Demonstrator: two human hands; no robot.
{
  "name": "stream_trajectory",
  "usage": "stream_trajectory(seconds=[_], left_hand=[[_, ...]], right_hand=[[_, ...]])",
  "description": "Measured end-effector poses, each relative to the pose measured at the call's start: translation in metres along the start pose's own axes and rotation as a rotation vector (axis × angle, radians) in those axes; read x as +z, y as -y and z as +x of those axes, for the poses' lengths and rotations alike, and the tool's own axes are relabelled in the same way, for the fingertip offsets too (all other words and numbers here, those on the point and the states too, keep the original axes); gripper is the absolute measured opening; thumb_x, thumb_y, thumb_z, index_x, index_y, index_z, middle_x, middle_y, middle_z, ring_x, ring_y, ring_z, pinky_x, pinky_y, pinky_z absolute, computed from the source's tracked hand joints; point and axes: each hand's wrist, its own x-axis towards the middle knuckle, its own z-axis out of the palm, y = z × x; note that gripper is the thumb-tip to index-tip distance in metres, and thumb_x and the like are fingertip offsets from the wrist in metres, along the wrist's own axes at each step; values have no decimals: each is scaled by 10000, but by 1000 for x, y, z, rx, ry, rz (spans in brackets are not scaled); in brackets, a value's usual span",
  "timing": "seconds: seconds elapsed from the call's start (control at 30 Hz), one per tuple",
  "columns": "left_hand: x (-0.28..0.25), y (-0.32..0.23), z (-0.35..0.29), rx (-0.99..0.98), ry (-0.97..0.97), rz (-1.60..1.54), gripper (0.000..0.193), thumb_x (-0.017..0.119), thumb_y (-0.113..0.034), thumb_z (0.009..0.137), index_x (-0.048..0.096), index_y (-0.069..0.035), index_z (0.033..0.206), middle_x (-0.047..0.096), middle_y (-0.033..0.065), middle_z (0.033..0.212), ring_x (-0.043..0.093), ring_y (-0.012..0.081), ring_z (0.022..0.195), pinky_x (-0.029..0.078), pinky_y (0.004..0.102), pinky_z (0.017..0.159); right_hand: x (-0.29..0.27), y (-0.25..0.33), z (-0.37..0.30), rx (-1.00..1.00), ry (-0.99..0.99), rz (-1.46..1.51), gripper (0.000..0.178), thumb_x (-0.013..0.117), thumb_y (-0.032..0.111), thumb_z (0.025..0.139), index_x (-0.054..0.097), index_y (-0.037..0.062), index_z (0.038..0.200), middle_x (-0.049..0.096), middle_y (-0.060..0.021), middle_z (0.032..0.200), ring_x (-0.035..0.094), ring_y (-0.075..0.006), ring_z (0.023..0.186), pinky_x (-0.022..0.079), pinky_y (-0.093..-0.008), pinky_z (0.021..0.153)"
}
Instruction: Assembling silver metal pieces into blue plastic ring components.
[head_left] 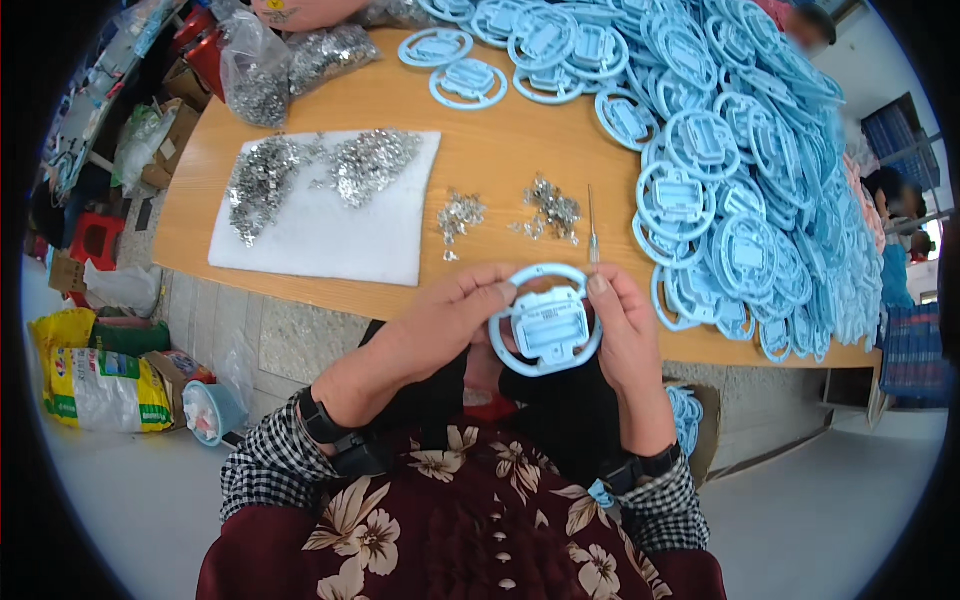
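Both my hands hold one light-blue plastic steering-wheel-shaped part (549,333) at the table's front edge. My left hand (462,305) grips its upper left rim with thumb and fingers, and my right hand (622,318) pinches the right side of the rim. A rectangular recess sits in the middle of the part, facing up. Just beyond my right hand, a thin screwdriver (593,235) with a pale handle lies on the table. Two small heaps of shiny metal pieces, a left one (461,214) and a right one (553,208), lie beyond my hands.
A white foam mat (330,254) to the left carries two larger heaps of metal pieces. Blue wheel parts form a big pile (740,190) on the right. Bags of metal pieces (255,75) stand at the back left. Below the table's right side is a box of blue parts (688,420).
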Motion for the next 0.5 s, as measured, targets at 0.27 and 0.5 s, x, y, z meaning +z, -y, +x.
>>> stream_trajectory(seconds=[0.27,0.5], left_hand=[[-5,-9,-1,49,-7,31,405,476,-220,1068,512,25,1388,637,92,1251,646,153,1084,560,314,918],[-11,-6,-1,49,-46,-27,380,478,-212,1066,526,3,1376,641,75,1195,650,128,1023,573,291,854]], right_hand=[[3,10,6,-8,29,-118,213,573,246,1042,626,40,1048,586,51,757,496,-3,618,403,-174,536],[1,15,4,156,91,-50,213,590,248,1033,612,36,1033,594,37,751,465,-14,546,363,-178,465]])
